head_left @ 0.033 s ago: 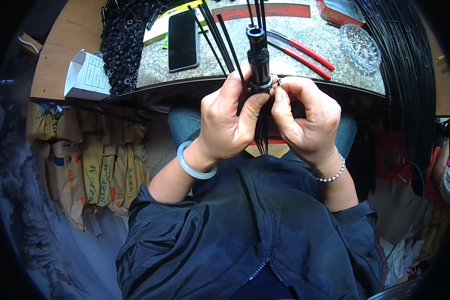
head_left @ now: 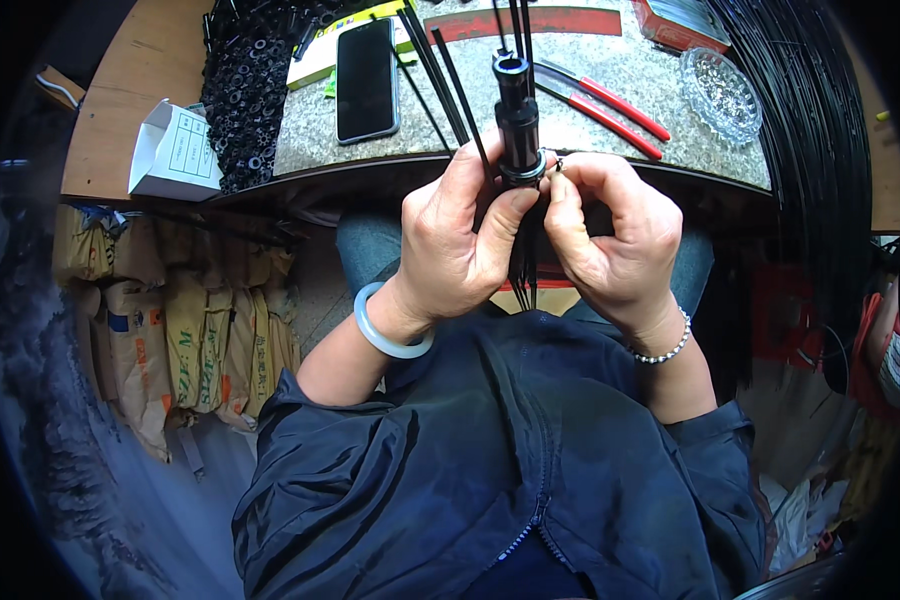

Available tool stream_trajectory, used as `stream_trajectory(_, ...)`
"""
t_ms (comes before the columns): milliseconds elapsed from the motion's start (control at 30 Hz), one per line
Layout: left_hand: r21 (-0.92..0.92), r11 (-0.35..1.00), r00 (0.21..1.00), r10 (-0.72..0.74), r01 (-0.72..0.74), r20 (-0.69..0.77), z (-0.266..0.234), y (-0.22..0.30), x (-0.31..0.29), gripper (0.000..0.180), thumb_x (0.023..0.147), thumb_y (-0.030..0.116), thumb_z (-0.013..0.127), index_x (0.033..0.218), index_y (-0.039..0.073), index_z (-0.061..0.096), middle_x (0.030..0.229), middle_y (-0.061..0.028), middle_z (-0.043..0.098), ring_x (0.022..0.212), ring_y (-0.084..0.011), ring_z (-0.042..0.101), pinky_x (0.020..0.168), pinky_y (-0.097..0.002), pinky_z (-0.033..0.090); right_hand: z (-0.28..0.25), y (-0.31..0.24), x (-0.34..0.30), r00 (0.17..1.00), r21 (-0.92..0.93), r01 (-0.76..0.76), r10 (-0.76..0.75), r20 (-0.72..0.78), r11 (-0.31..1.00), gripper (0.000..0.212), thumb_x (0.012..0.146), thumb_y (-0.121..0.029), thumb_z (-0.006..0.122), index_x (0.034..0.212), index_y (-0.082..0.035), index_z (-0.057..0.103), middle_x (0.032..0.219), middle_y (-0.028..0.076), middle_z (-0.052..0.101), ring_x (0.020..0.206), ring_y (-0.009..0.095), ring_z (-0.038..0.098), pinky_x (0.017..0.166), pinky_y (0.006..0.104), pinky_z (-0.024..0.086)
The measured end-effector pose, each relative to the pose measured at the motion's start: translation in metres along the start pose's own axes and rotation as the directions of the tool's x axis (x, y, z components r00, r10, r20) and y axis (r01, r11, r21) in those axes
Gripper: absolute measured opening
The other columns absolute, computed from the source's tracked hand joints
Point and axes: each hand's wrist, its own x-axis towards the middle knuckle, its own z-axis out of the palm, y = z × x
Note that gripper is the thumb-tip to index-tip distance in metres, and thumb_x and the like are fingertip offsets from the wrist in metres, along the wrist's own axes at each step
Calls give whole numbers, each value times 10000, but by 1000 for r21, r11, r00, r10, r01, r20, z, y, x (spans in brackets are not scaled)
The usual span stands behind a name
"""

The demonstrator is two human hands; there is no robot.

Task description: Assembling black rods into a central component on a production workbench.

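Upright in front of me is a black stepped tube [head_left: 518,125] with a shiny collar near its lower end. My left hand [head_left: 460,225] is closed round its base, thumb and fingers at the collar. Several thin black rods [head_left: 435,75] fan out from the tube, upward past my left fingers and behind it; more hang below in a bunch [head_left: 523,275]. Beside the collar, my right hand [head_left: 615,225] pinches a tiny dark metal piece [head_left: 558,166] between thumb and forefinger. My fingers hide where the rods meet the tube.
Beyond my hands, the speckled tabletop [head_left: 450,110] holds a phone [head_left: 367,80], red-handled pliers [head_left: 620,110] and a clear dish [head_left: 720,95] of small metal bits. Black rings [head_left: 245,100] lie heaped at left, beside a white box [head_left: 175,150]. Long black rods [head_left: 810,100] lie at right.
The leftmost thin rod's upper end has swung slightly left. The tiny piece in my right fingertips has shifted a little. Both hands have hardly moved.
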Motion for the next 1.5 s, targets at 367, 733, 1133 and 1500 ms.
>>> stream_trajectory(367, -114, 990, 997, -80, 79, 2, 1, -6, -4, 348, 823, 65, 661, 1118, -60, 527, 842, -108, 659, 724, -139, 658, 634, -247, 523, 1, 5, -6, 999, 170, -38, 40, -5, 985, 155, 776, 8, 664, 928, 21, 637, 826, 111, 664, 712, 154, 653, 650, 239, 509)
stream_trajectory(733, -153, 970, 981, -176, 187, 77, 0, -2, -7, 434, 891, 8, 530, 1288, -53, 365, 923, -83, 619, 864, -143, 623, 820, -261, 476, -7, 48, -2, 991, -264, 84, -108, -80, 961, 180, 761, -15, 691, 926, -3, 621, 917, 119, 642, 831, 226, 618, 741, 296, 485)
stream_trajectory(1133, -272, 946, 981, -191, 176, -28, 7, -5, -6, 298, 862, 23, 560, 1135, -47, 464, 830, -100, 649, 766, -166, 661, 703, -275, 515, -3, 110, 26, 983, -715, 174, -75, 168, 677, 199, 821, -196, 635, 894, -21, 577, 865, 130, 576, 829, 298, 541, 750, 385, 450)
stream_trajectory(1500, -357, 922, 984, -172, 147, -37, 11, -5, -3, 344, 891, 18, 525, 1199, -49, 385, 900, -127, 655, 798, -181, 664, 730, -277, 521, -19, 102, 23, 997, -609, 56, -16, 71, 791, 165, 870, -183, 591, 902, -26, 552, 866, 133, 546, 818, 311, 536, 694, 382, 444)
